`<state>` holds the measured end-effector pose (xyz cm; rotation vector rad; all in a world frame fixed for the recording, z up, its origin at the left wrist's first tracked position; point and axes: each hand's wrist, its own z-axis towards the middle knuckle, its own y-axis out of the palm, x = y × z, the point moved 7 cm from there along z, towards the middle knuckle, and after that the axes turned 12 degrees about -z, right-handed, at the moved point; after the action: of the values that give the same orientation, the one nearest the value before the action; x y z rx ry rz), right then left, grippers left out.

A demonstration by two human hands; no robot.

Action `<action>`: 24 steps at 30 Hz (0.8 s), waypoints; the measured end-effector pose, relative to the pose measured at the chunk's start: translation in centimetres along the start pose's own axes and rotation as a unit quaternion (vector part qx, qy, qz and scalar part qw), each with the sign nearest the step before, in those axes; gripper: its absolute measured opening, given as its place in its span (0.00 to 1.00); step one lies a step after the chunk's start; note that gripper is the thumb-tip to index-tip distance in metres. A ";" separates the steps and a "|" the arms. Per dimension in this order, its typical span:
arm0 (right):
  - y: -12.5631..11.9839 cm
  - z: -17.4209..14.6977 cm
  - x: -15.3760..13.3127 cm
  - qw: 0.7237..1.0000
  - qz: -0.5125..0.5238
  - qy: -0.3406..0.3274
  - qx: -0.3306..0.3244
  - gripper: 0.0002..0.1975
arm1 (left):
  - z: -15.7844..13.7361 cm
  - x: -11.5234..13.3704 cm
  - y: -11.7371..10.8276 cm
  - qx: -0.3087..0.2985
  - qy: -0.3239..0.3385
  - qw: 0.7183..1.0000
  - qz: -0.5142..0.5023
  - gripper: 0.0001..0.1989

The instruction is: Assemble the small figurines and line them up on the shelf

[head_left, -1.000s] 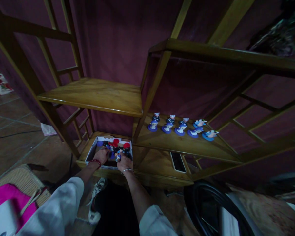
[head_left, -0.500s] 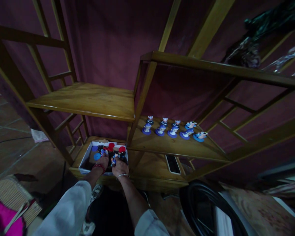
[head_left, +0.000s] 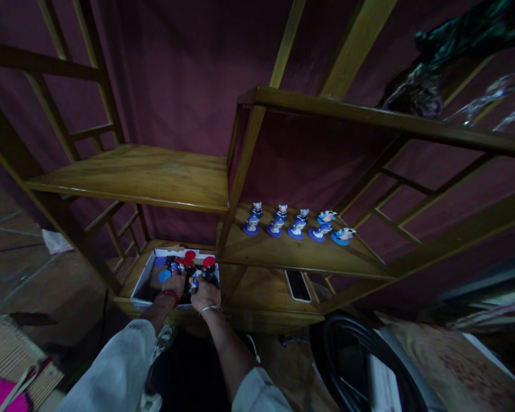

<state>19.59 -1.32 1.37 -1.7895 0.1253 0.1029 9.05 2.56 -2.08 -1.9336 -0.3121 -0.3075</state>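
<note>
Both hands are inside a shallow white cardboard box on the lower left shelf. My left hand, with a red bead bracelet, has its fingers closed on a small blue-and-white figurine. Beside it, my right hand, with a silver bangle, pinches another small figurine, blue with some orange. Around them in the box lie red discs, a blue disc, a purple disc and dark pieces too small to make out.
Two rows of figurines on purple, black and blue bases, such as a purple one, stand on the raised right shelf. A phone-like dark object with a white rim lies below. A black coiled hose is on the floor at right.
The view has swung slightly to the right, so the shelves and box appear farther left. Both hands stay in the box on the figurines, with little visible movement.
</note>
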 end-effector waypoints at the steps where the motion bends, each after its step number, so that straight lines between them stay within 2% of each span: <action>1: 0.0 0.0 0.0 1.000 0.001 0.000 0.003 0.15 | 0.0 0.0 0.0 -0.001 0.001 1.000 0.000 0.20; 10: 0.1 0.0 0.1 1.000 0.007 -0.003 0.029 0.15 | -0.4 0.4 -0.1 -0.006 0.010 1.000 -0.005 0.22; 15: 0.0 -0.1 0.2 1.000 -0.002 -0.003 0.023 0.17 | -0.5 0.5 0.0 -0.010 0.027 0.999 -0.018 0.21; 24: -0.3 -0.2 0.4 1.000 0.009 -0.005 0.024 0.14 | 0.2 0.2 0.1 -0.020 0.061 0.993 -0.094 0.19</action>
<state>19.98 -1.45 1.67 -1.7390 0.1359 0.1223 9.32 2.74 -2.18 -1.9190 -0.4111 -0.5584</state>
